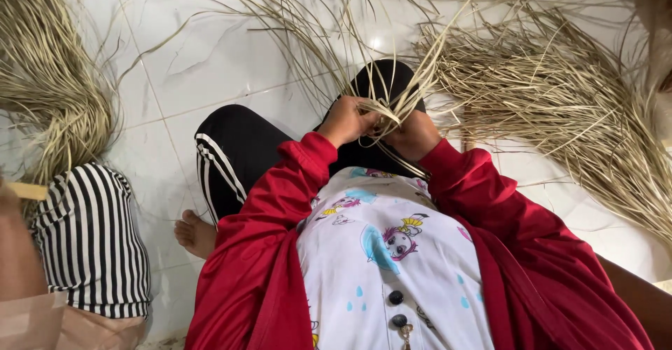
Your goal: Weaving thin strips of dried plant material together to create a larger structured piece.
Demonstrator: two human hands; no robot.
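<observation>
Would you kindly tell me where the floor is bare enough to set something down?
Bare white tile lies between the left straw heap and the black-trousered knee. The right side is crowded by the big straw pile; both hands, left hand and right hand, grip strands in the middle.

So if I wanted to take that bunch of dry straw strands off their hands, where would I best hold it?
Probably right at the gathered point of the straw strands, where the left hand and right hand pinch them together. From there the strands fan out loose toward the floor, so a grip further out would likely catch only a few. Come in from the far side, opposite the person's lap.
</observation>
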